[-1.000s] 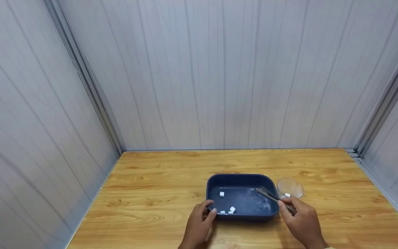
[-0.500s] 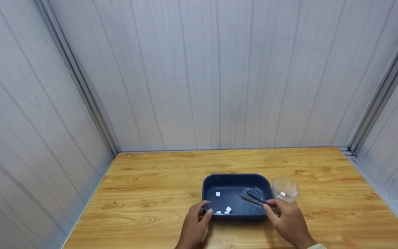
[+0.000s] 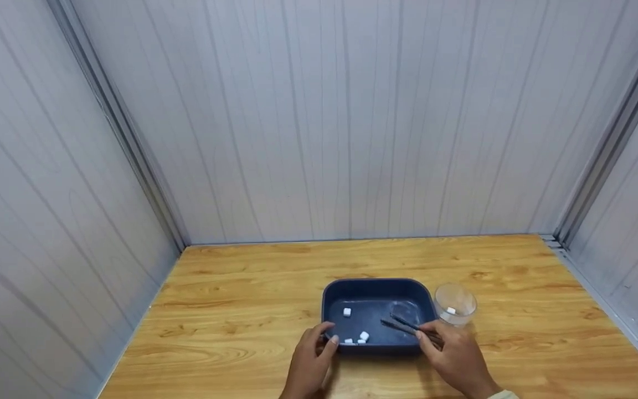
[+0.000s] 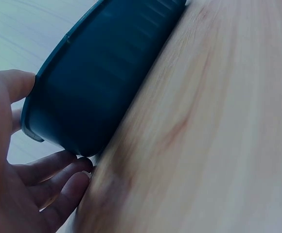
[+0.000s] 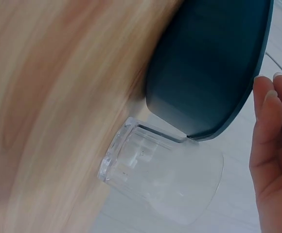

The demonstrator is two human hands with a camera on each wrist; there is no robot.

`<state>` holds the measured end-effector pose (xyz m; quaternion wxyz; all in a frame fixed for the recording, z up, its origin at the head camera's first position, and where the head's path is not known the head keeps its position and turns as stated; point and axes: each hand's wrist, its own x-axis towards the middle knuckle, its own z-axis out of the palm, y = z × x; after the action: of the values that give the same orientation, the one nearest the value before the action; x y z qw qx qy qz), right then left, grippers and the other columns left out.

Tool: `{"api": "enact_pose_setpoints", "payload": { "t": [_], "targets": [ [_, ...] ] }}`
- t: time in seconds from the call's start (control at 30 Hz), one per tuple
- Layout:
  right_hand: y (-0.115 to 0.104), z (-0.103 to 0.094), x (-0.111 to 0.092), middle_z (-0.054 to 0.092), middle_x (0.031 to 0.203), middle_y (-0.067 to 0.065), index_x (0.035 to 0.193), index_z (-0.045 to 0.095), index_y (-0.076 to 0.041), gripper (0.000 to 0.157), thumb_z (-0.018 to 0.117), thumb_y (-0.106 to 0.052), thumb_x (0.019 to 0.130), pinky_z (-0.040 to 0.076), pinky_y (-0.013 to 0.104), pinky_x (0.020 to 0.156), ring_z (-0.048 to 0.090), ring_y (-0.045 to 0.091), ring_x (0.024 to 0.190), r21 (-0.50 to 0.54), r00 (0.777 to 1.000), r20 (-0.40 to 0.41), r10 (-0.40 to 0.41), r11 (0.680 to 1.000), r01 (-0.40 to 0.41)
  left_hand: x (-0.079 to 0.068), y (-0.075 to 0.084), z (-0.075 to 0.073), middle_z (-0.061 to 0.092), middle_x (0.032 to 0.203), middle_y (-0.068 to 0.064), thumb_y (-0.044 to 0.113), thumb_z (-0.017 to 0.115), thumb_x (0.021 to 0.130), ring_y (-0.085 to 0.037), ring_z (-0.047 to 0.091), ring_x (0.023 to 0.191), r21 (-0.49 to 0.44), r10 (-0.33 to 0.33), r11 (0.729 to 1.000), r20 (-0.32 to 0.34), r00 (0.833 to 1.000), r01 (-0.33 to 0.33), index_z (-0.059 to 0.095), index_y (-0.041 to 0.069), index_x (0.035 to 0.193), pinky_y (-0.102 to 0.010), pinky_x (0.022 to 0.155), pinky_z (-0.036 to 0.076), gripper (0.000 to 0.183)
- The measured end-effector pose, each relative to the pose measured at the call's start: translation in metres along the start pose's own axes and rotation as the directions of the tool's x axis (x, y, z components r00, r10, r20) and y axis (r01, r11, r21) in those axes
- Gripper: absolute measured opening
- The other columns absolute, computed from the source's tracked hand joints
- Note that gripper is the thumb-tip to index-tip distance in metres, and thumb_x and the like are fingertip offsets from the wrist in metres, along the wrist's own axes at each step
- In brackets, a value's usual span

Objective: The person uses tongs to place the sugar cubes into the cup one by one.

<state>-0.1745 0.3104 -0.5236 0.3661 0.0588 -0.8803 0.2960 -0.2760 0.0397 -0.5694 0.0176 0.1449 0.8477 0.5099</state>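
A dark blue rectangular tray (image 3: 382, 349) stands on the table. My left hand (image 3: 311, 357) grips its near left corner, thumb at the rim and other fingers against the end wall. Dark metal tongs (image 3: 399, 327) are pinched in my right hand (image 3: 456, 353), which is over the tray's near right corner. Their arms are spread apart over the tray floor, with nothing visible between the tips. One white cube (image 3: 347, 312) lies at the tray's left; another white cube (image 3: 364, 336) sits near the front wall beside a couple partly hidden by the rim.
A clear glass cup (image 5: 175, 174) stands close to the tray's right end, with a small white cube (image 3: 451, 311) inside. The wooden table (image 3: 230, 310) is bounded by a pale panelled back wall (image 3: 319, 138) and side walls.
My right hand has moved left with the tongs, from the tray's right end toward its middle and near side. The tongs' arms have spread wider. My left hand keeps its hold on the tray.
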Motion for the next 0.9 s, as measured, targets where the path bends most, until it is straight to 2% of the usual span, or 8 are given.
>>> {"api": "enact_pose_setpoints", "payload": {
  "t": [0.2,0.6,0.9],
  "targets": [
    [-0.001,-0.001,-0.001,0.06,0.075,-0.021,0.081,0.068,-0.019,0.014,0.077,-0.012,0.073,0.045,0.014,0.057,0.057,-0.003,0.067,-0.021,0.999,0.037,0.016,1.0,-0.015,0.0,0.002,0.0,0.053,0.111,0.003,0.035,0.058,0.091,-0.01,0.053,0.096,0.008,-0.052,0.999,0.005,0.999,0.052,0.057,0.03,0.118,-0.033,0.082,0.048,0.028],
    [-0.003,-0.001,0.008,0.058,0.074,-0.024,0.08,0.065,-0.026,0.011,0.074,-0.02,0.078,0.046,0.018,0.057,0.055,-0.005,0.065,-0.034,0.993,0.12,-0.008,0.999,0.012,-0.001,-0.001,0.0,0.054,0.111,0.002,0.034,0.058,0.091,-0.01,0.054,0.095,-0.003,-0.019,1.0,-0.023,1.0,0.019,0.058,0.026,0.119,-0.032,0.08,0.047,0.03],
    [-0.003,-0.002,0.01,0.058,0.073,-0.023,0.079,0.065,-0.027,0.009,0.073,-0.025,0.08,0.046,0.022,0.057,0.054,-0.003,0.064,-0.063,0.987,0.161,-0.023,0.997,0.034,0.0,0.002,-0.001,0.055,0.108,0.002,0.039,0.057,0.09,-0.009,0.054,0.094,0.002,0.012,1.0,-0.004,1.0,-0.012,0.058,0.029,0.118,-0.031,0.08,0.047,0.03]
  ]
}}
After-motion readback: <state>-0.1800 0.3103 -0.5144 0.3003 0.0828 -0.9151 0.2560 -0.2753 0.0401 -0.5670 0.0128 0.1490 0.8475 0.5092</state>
